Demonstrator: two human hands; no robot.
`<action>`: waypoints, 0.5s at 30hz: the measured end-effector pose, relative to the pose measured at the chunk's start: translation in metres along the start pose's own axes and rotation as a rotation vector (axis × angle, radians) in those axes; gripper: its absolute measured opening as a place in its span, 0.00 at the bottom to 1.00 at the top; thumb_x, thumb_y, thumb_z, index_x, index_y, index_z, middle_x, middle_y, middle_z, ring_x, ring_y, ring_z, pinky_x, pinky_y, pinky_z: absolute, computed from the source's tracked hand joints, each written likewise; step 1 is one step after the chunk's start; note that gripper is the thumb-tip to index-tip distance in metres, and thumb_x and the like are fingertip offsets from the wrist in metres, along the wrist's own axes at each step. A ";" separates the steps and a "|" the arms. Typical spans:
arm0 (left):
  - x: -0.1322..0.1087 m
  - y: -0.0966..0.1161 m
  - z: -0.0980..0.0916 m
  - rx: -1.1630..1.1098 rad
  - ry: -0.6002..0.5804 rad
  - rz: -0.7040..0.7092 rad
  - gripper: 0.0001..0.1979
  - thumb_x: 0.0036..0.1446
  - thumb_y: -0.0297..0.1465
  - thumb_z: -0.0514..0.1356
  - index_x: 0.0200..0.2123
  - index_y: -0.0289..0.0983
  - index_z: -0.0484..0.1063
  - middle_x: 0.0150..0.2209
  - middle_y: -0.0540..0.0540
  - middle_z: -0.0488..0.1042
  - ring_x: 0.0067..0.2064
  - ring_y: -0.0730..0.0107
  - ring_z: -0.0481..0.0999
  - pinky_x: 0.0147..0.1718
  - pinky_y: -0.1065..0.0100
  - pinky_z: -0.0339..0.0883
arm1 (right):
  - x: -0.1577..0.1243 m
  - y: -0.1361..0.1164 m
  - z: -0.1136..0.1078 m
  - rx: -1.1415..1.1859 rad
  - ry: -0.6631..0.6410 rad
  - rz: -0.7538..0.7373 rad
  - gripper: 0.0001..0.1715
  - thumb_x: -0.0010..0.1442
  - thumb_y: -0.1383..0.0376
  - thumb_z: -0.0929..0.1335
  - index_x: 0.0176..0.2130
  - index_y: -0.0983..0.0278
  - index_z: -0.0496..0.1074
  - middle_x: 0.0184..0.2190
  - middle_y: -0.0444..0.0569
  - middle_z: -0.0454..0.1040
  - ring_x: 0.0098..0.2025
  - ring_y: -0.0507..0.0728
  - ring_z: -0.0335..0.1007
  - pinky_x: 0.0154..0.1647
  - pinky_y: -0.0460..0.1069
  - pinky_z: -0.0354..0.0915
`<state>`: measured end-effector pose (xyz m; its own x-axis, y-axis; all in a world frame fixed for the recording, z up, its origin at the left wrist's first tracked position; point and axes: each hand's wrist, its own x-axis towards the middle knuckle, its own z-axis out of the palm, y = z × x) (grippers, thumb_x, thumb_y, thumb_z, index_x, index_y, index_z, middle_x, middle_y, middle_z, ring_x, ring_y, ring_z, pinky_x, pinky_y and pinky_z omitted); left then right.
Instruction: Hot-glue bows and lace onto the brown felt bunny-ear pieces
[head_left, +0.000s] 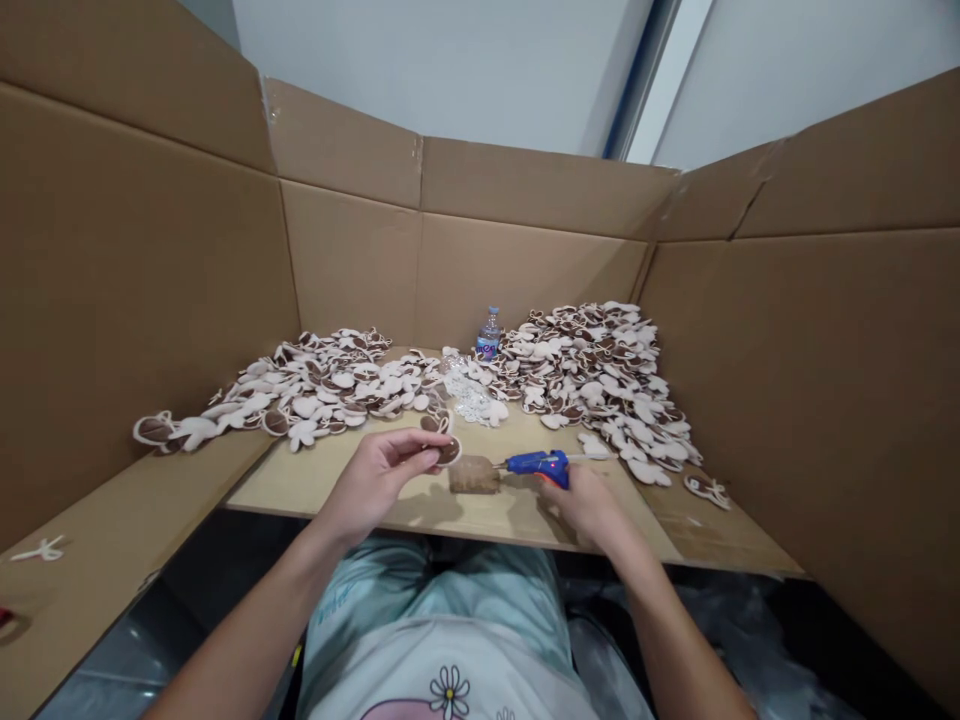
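My left hand (pixel 382 483) pinches a small round cream-and-brown felt piece (pixel 448 451) between thumb and fingers. My right hand (pixel 585 507) grips a blue hot glue gun (pixel 537 466), with a white glue stick (pixel 589 456) showing at its rear. The gun's nozzle points left, at or very near a rough brown lump (pixel 474 475) on the pale wooden board (pixel 337 503). Two large heaps of similar cream-and-brown cut-out shapes (pixel 322 387) (pixel 592 385) lie just beyond my hands.
Tall cardboard walls (pixel 142 290) surround the board on three sides. A plastic water bottle (pixel 489 335) stands at the back, behind a clear, sparkly heap (pixel 469 390). One loose shape (pixel 706 490) lies at the right, and a white piece (pixel 37 549) lies on the left cardboard.
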<state>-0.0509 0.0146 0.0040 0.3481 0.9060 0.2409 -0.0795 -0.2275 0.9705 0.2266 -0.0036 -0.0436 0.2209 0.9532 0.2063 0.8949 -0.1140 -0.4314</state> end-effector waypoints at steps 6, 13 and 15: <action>0.011 -0.004 -0.019 0.031 0.054 -0.014 0.08 0.56 0.30 0.63 0.40 0.38 0.80 0.42 0.44 0.83 0.44 0.63 0.81 0.46 0.63 0.74 | 0.009 0.002 0.022 -0.066 -0.012 0.066 0.17 0.54 0.61 0.70 0.17 0.61 0.67 0.16 0.51 0.73 0.20 0.57 0.69 0.18 0.46 0.53; 0.013 -0.004 -0.030 0.084 0.037 0.046 0.11 0.58 0.35 0.63 0.41 0.37 0.80 0.43 0.41 0.83 0.45 0.60 0.81 0.44 0.61 0.74 | 0.004 -0.007 0.004 -0.086 0.002 -0.070 0.15 0.60 0.60 0.66 0.28 0.66 0.75 0.24 0.56 0.78 0.25 0.59 0.73 0.24 0.48 0.59; 0.013 -0.004 -0.030 0.128 0.038 0.066 0.11 0.59 0.36 0.62 0.40 0.37 0.80 0.42 0.42 0.83 0.44 0.61 0.81 0.44 0.61 0.74 | 0.015 -0.020 0.005 -0.069 -0.025 -0.179 0.12 0.61 0.64 0.66 0.33 0.67 0.77 0.30 0.57 0.80 0.31 0.58 0.75 0.30 0.48 0.62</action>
<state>-0.0741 0.0378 0.0034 0.3106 0.8998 0.3064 0.0199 -0.3285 0.9443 0.2103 0.0141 -0.0367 0.0471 0.9666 0.2520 0.9438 0.0396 -0.3282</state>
